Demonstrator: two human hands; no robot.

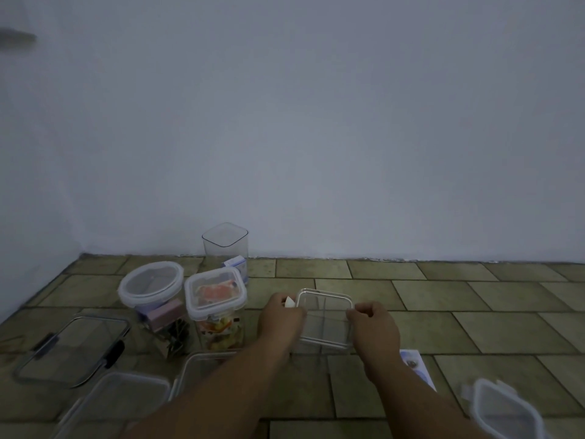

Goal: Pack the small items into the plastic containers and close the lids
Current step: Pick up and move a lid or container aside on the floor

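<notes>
The clear square plastic container (324, 318) sits on the tiled floor (474, 296) right in front of you, between your two hands, and it looks empty. The main risk is that this light box skids or tips on the smooth tile if you press down or load it from one side only — an empty container has nothing to weigh it down. The small white item (289, 301) could also slip from your fingers and land outside the rim, since you are holding it at the box's left edge rather than over the opening. Dim light and clear walls make that rim hard to judge.

Your left hand (280, 316) rests at the container's left wall, knuckles up, fingers curled around the white item; I cannot tell whether the hand also grips the wall. Your right hand (372, 324) sits at the right wall, fingers bent in a loose pinch at the rim — it seems to touch, though blur hides the contact. Both forearms reach forward from the bottom of the view, roughly parallel.

To the left stand a round lidded jar holding pink and dark things (155, 299) and a square lidded jar of colourful packets (218, 307), both closed. An open tall clear canister (225, 245) stands by the wall. Loose clear lids (72, 346) lie nearer you on the left, and one white-rimmed lid (503, 410) lies at lower right — mind your elbow there.
</notes>
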